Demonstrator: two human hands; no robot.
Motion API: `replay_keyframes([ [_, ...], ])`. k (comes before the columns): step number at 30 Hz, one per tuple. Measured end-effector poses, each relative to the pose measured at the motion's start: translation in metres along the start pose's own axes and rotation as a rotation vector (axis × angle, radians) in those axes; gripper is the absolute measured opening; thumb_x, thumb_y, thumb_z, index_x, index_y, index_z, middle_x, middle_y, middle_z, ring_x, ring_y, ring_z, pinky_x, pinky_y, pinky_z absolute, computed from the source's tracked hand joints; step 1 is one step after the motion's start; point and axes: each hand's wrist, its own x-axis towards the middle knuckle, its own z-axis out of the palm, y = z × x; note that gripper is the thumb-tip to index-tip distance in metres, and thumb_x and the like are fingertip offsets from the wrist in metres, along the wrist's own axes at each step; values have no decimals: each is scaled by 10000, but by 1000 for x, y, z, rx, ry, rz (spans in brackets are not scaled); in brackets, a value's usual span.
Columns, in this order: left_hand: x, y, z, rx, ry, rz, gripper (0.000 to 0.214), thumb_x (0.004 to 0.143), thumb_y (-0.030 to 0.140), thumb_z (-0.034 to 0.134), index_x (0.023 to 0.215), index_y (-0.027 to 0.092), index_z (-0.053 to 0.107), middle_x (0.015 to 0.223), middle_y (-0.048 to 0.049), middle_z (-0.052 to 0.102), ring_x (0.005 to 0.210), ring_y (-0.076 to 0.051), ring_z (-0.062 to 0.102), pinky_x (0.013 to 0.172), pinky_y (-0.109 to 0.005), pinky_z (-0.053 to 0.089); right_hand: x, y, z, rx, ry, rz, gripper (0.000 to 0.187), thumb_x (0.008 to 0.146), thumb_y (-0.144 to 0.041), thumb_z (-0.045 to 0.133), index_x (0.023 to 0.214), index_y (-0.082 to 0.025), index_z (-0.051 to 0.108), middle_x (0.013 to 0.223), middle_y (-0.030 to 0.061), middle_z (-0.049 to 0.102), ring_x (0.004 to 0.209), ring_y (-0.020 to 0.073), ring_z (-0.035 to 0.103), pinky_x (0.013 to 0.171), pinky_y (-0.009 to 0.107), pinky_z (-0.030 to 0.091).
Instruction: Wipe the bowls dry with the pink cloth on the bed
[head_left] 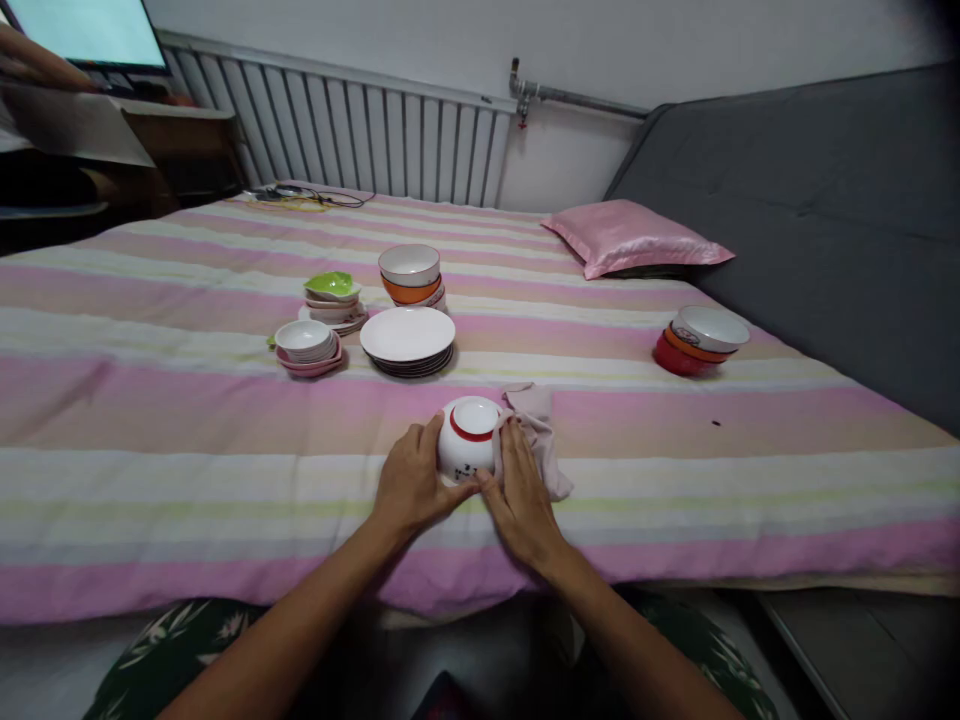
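A white bowl with a red ring on its foot (468, 435) sits upside down near the front of the striped bed cover (187, 420). My left hand (411, 480) cups its left side, fingers curled against it. My right hand (521, 495) presses a pale pink cloth (541, 440) against the bowl's right side, fingers laid over the cloth.
Behind the bowl stand a stack of plates (407, 340), stacked bowls (411, 275), small dishes topped by a green one (332, 297) and a small bowl stack (306, 347). Tilted bowls (701, 342) lie at the right, near a pink pillow (634, 235). Another person's hand (37, 62) is at the far left.
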Motion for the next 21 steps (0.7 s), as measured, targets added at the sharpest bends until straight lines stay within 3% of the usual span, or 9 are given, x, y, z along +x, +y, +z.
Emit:
replay_keyframes([
  [3, -2, 0, 3, -5, 49, 24, 771, 739, 624, 600, 1288, 111, 431, 1033, -141, 579, 942, -311, 581, 811, -459, 505, 4, -1, 2, -18, 12, 22, 759, 956, -406, 412, 1529, -137, -7, 1595, 169, 100, 1477, 260, 81, 1164, 540, 209],
  [6, -1, -7, 6, -107, 70, 85, 788, 685, 547, 675, 1295, 128, 403, 1247, -191, 523, 1192, -361, 500, 986, -510, 437, 5, -1, 6, -52, 29, 16, 824, 931, -394, 459, 1524, -130, -48, 1595, 180, 85, 1477, 266, 86, 1160, 532, 223],
  [8, 2, -14, 5, -208, 16, 103, 853, 659, 492, 710, 1341, 137, 341, 1371, -213, 446, 1294, -376, 428, 1051, -528, 385, 5, -1, 10, -76, 46, 13, 880, 910, -395, 500, 1521, -134, -76, 1595, 182, 81, 1475, 275, 97, 1153, 530, 239],
  [13, 7, -25, -3, -472, -156, 69, 812, 683, 343, 726, 1357, 181, 302, 1348, -176, 490, 1226, -312, 515, 1015, -464, 439, 3, -1, 15, -119, 85, 17, 949, 883, -412, 559, 1519, -145, -92, 1596, 177, 82, 1472, 295, 104, 1143, 527, 266],
  [21, 9, -24, -2, -476, -74, 54, 843, 649, 384, 777, 1364, 190, 375, 1340, -165, 505, 1224, -317, 507, 1026, -487, 422, 1, -4, 17, -80, 157, -7, 834, 920, -290, 503, 1528, -179, -57, 1590, 158, 146, 1470, 272, 128, 1143, 512, 283],
])
